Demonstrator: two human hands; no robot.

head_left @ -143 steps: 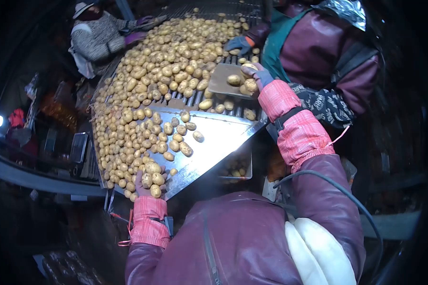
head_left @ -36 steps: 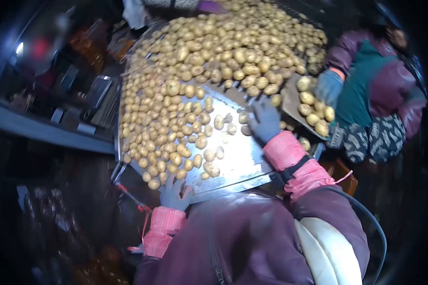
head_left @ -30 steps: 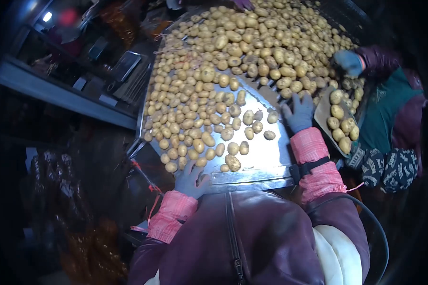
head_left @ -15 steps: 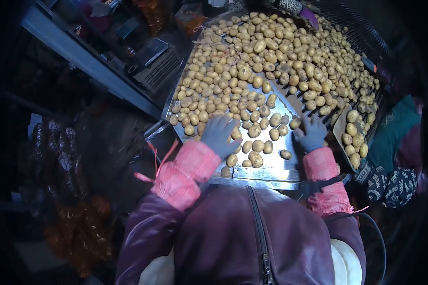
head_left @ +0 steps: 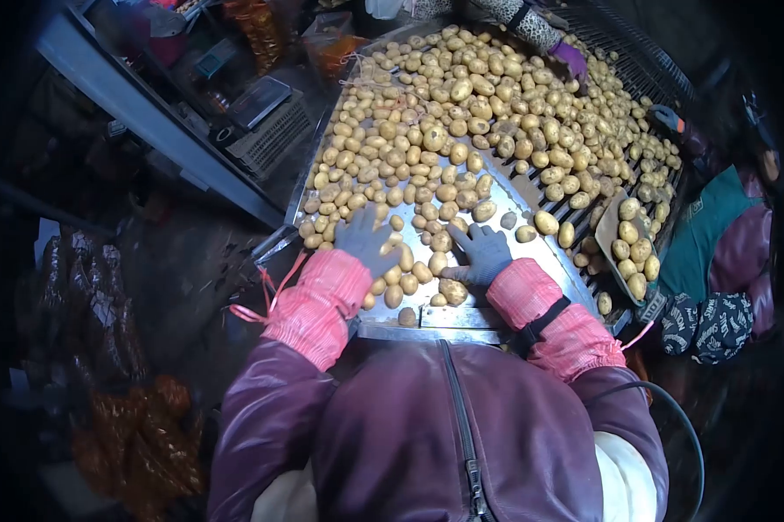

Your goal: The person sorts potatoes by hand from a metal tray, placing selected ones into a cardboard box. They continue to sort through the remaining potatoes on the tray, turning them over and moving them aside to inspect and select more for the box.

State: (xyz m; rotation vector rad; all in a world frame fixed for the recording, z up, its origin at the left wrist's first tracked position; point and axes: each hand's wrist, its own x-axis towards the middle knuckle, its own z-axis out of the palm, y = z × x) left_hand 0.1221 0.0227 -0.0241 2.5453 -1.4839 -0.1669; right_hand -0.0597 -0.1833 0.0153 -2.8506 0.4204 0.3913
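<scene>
Many potatoes (head_left: pixel 409 139) lie spread over a metal table (head_left: pixel 531 252). At the left part of its near end, my left hand (head_left: pixel 366 239), in a grey glove, rests among potatoes with its fingers apart. My right hand (head_left: pixel 483 254), gloved the same way, is spread over the metal at the right side of a small group of potatoes, touching some of them. Between the two hands lie several potatoes (head_left: pixel 409 270). Neither hand has its fingers closed round a potato.
Dark bars (head_left: pixel 596 278) run along the table's right side. Beyond are a co-worker's purple-gloved hand (head_left: pixel 570 59) and another gloved hand (head_left: pixel 667 117). A co-worker at right has a patterned sleeve (head_left: pixel 710 326) beside a scoop of potatoes (head_left: pixel 636 248). A metal beam (head_left: pixel 157 113) stands left.
My right hand has moved left across the metal, closer to my left hand, and the potatoes between them are bunched closer together. The purple-gloved hand has come further over the potatoes.
</scene>
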